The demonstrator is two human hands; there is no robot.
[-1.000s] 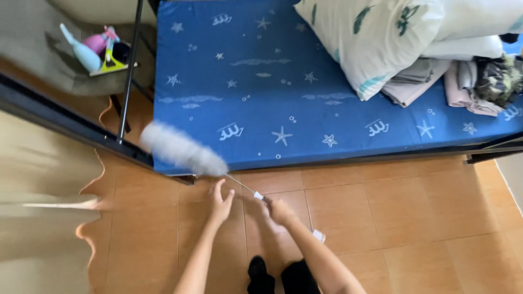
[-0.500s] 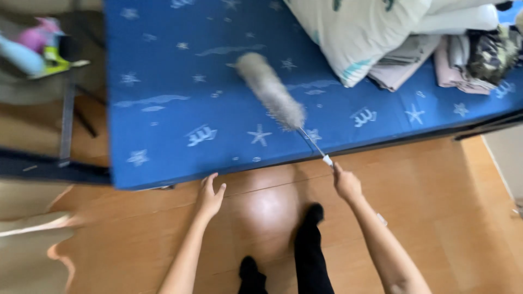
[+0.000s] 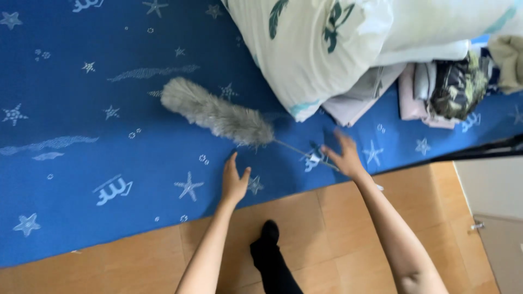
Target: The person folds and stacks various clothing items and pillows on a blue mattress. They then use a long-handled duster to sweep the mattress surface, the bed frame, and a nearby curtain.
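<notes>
A grey fluffy duster lies on the blue star-patterned mattress, its thin handle pointing toward my right hand. That hand hovers at the handle's end with its fingers spread and blurred, not closed around the rod. My left hand rests flat and empty on the mattress near its front edge, just below the duster's head.
A white pillow with green leaf prints and folded clothes are piled at the mattress's right end. A wooden floor runs along the bed, with my black-clad leg on it. A pale cabinet stands at the right.
The view moved in over the mattress. The duster went from raised in my right hand to lying flat on the bed, and my right fingers opened. My left hand reached onto the mattress.
</notes>
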